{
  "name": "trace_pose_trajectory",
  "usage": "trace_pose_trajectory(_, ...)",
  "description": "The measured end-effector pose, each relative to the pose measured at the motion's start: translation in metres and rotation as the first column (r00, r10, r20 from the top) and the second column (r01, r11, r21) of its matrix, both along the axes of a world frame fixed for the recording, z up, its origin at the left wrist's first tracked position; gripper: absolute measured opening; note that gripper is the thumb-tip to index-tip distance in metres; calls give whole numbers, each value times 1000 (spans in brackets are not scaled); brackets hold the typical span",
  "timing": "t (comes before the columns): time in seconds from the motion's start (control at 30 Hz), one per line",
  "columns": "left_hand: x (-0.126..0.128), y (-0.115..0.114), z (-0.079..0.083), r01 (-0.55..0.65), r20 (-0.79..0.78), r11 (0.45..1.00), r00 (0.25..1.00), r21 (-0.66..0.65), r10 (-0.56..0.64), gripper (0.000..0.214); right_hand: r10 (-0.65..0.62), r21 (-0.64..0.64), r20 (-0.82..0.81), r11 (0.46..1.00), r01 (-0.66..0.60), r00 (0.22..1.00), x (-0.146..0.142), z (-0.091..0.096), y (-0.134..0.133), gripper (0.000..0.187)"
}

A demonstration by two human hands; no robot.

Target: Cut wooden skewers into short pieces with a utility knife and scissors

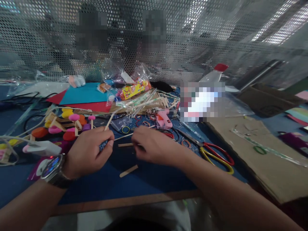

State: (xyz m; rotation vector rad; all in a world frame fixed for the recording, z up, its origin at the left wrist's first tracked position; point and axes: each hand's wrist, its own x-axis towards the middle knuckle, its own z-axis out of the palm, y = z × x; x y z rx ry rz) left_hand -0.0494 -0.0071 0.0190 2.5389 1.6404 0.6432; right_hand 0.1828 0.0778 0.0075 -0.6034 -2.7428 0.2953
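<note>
My left hand point(89, 149), with a watch point(53, 166) on its wrist, is closed around a craft stick point(109, 122) that points up and away. My right hand point(156, 144) has its fingers curled and pinched together. Thin wooden sticks point(125, 145) run out from its fingertips to the left, held close above the blue table point(156, 179). The ends inside the fingers are hidden. Just below the hands a short piece of craft stick point(129, 171) lies on the table.
On the left is a craft-stick build with coloured blobs point(69, 126), beside a white plug point(44, 148). Beyond my hands lie a pink glue gun point(164, 118), loose sticks point(165, 100) and a yellow packet point(134, 89). Scissors point(207, 149) and cardboard point(252, 166) are right.
</note>
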Motion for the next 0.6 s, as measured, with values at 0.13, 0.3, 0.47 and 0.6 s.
trace_pose_trajectory(0.13,3,-1,2,120,-22,991,992,-58,-121,26,-352,3,-231,932,363,907,28,5,29,17)
trace_pose_trajectory(0.3,11,-2,-2,288,-85,930,946,-227,-314,21,-263,-92,-270,965,247,926,31,6,24,19)
trace_pose_trajectory(0.47,13,-4,-8,328,-108,890,920,-317,-378,20,99,-195,-194,971,-137,976,15,0,0,16)
trace_pose_trajectory(0.6,14,-5,-9,353,-107,865,904,-357,-413,18,215,-224,-141,944,-243,966,11,-9,-6,12)
